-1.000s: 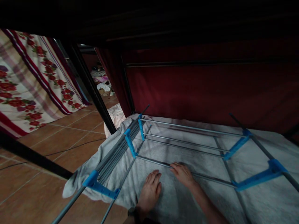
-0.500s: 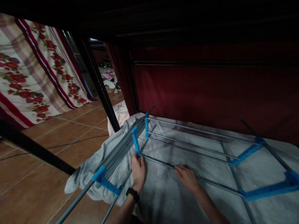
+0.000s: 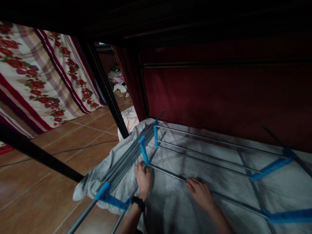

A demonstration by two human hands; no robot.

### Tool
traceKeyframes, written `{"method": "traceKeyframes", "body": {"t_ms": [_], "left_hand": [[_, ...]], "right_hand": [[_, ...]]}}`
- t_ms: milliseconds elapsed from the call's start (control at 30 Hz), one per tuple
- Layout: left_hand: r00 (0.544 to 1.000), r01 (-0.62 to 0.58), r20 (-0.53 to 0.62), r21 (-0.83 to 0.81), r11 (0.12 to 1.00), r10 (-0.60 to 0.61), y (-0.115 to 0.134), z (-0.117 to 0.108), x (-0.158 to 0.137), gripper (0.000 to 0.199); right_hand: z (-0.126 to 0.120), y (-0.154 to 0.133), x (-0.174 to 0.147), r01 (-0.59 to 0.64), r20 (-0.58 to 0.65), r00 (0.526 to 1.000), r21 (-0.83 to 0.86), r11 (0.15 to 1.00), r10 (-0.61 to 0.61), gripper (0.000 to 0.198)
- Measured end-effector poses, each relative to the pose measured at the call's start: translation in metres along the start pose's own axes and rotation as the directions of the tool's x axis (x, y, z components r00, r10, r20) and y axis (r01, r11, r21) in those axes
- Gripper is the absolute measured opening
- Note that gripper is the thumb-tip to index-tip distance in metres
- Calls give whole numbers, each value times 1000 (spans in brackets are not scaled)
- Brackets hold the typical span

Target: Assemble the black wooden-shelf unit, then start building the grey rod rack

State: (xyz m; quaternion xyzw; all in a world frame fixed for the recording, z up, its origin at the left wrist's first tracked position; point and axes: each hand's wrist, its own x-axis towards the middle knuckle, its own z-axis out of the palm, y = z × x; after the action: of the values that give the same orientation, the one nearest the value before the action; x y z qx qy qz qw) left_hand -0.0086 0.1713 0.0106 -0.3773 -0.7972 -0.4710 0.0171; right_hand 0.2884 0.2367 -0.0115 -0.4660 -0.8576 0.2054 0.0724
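A frame of grey metal tubes joined by blue plastic brackets (image 3: 144,150) lies on a grey blanket (image 3: 170,204). My left hand (image 3: 143,180), with a black band on the wrist, is closed round a grey tube (image 3: 154,154) just below the bracket's lower end. My right hand (image 3: 200,194) curls over the near cross rod (image 3: 168,173), its fingers wrapped on top. The rod runs on to another blue bracket (image 3: 290,216) at the right. Parts of the tube under my left hand are hidden.
Several loose grey tubes (image 3: 129,156) lie bundled at the left. A black metal bed frame post (image 3: 109,94) stands beyond them. Dark red cloth (image 3: 207,94) hangs behind. A flowered blanket (image 3: 48,81) hangs over the tiled floor (image 3: 80,139), where a cable (image 3: 85,148) runs.
The view has swung slightly left, so the frame sits further right. My left hand has shifted a little down and left of the bracket. My right hand still rests on the rod.
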Motion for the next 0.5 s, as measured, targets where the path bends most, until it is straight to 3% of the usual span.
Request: {"method": "traceKeyframes", "body": {"t_ms": [100, 167, 233, 300, 367, 433, 500], "left_hand": [[994, -31, -108, -64, 997, 24, 50, -20, -10, 13], [982, -171, -114, -188, 967, 152, 104, -34, -10, 13], [936, -326, -230, -277, 904, 267, 171, -44, 5, 13], [863, -468, -379, -356, 809, 333, 237, -48, 44, 10], [837, -513, -429, -403, 758, 338, 290, -46, 103, 10], [833, -530, -407, -393, 751, 375, 318, -42, 170, 11], [846, -530, -268, -320, 786, 462, 317, -41, 223, 13]], "right_hand": [[4, -2, -1, -16, -20, 1000, -23, 1000, 15, 41], [6, -4, -2, -19, -53, 998, -50, 999, 17, 40], [7, -5, -3, 1, -92, 996, -79, 997, -8, 40], [7, -6, -4, 29, -128, 991, -107, 994, -42, 39], [6, -7, -5, 40, -158, 986, -127, 991, -61, 38], [4, -8, -6, 63, -176, 981, -122, 991, -84, 38], [3, -8, -7, 92, -188, 976, -102, 991, -109, 37]]}}
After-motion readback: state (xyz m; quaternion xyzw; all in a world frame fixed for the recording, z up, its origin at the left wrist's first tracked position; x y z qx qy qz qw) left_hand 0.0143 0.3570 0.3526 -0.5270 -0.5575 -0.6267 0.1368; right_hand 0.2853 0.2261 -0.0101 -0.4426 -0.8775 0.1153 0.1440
